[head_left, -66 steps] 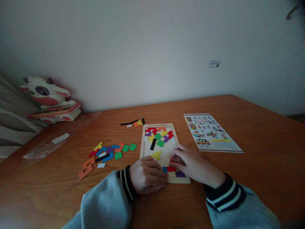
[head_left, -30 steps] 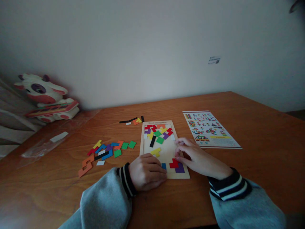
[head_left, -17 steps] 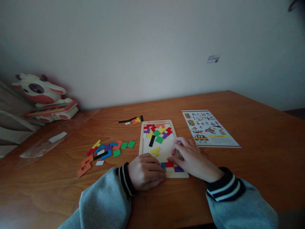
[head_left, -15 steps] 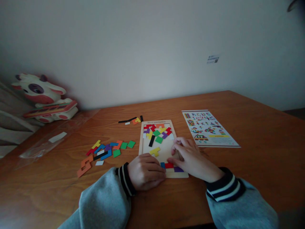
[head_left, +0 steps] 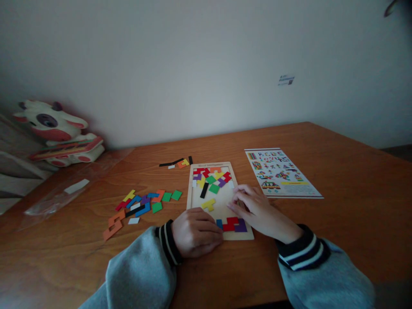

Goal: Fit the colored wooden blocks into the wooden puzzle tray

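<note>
– your left hand (head_left: 198, 233)?
– curled on the near left corner of my tray (head_left: 236, 236); i can't tell if it grips
– the red piece (head_left: 231, 224)?
– in the tray's near end, between blue piece (head_left: 219, 224) and purple piece (head_left: 241, 225)
– your right hand (head_left: 252, 208)?
– loosely open over the right edge, printed sheet (head_left: 283, 176) beyond

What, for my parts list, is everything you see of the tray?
The tray is pale, wood-looking and rectangular, with a raised rim and blurred lettering on its far edge. It lies flat and lengthwise on the table. Pieces crowd its far half; a yellow one lies nearer, with blue, red and purple ones at the near end. The left hand covers its near left corner; whether the right hand, over its right edge, touches it is unclear.
</note>
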`<state>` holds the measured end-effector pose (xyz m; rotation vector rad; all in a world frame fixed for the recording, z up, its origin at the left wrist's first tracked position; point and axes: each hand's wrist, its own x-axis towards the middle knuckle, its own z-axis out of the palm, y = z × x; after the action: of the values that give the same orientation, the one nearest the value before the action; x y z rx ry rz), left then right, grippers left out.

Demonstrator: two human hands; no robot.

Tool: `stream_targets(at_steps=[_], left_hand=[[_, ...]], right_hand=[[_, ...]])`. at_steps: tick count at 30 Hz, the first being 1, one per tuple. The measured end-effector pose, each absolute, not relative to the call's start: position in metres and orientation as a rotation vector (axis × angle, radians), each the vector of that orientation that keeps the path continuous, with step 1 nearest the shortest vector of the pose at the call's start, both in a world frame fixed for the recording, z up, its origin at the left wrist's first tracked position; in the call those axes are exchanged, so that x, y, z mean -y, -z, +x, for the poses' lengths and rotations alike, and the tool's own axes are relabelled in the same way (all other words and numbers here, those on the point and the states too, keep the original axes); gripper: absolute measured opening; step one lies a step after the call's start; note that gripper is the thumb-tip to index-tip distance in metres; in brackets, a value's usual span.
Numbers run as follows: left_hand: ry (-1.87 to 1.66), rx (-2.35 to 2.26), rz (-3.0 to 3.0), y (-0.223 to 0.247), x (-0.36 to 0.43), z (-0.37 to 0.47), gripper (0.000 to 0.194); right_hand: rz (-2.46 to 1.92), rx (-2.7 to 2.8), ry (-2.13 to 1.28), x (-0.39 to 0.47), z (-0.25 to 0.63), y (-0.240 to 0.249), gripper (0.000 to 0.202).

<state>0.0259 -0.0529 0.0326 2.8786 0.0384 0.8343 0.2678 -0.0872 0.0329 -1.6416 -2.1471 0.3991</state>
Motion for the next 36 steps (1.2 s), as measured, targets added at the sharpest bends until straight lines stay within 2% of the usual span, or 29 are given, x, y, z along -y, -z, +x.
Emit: stream_targets(at_steps=[2,7,13,19,25,28,31,36], left_hand=[[-0.884,-0.05,2.857,-0.034,0.052,0.024,0.013],[-1.078,-0.211,2.8,-0.038,0.042,0.015,0.013],[-1.129,-0.667,2.749,-0.039,0.023,0.001,0.017],[-0.979,-0.776,2.793,-0.031,0.018,-0.003,0.024],[-0.682,-0.505,2.871,-0.03,0.024,0.0,0.035],[-0.605,-0.436,2.846,-0.032,0.03,0.001,0.044],[-0.578,-0.45,2.82,-0.035,0.034,0.002,0.058],[-0.63,-0.736,2.829,-0.034,0.032,0.003,0.043]], right_hand=[[-1.648,2.158,-0.389,0.087,0.267,-0.033,0.022],[-1.669,2.162,-0.45,0.09,0.267,-0.036,0.03],[-1.655,2.165,-0.496,0.09,0.27,-0.037,0.037],[-1.663,2.171,-0.498,0.09,0.269,-0.039,0.043],[-1.616,2.192,-0.334,0.087,0.27,-0.031,0.038],[-1.62,2.169,-0.187,0.087,0.264,-0.032,0.029],[-1.491,2.231,-0.221,0.089,0.251,-0.039,0.018],[-1.344,2.36,-0.3,0.096,0.226,-0.046,0.029]])
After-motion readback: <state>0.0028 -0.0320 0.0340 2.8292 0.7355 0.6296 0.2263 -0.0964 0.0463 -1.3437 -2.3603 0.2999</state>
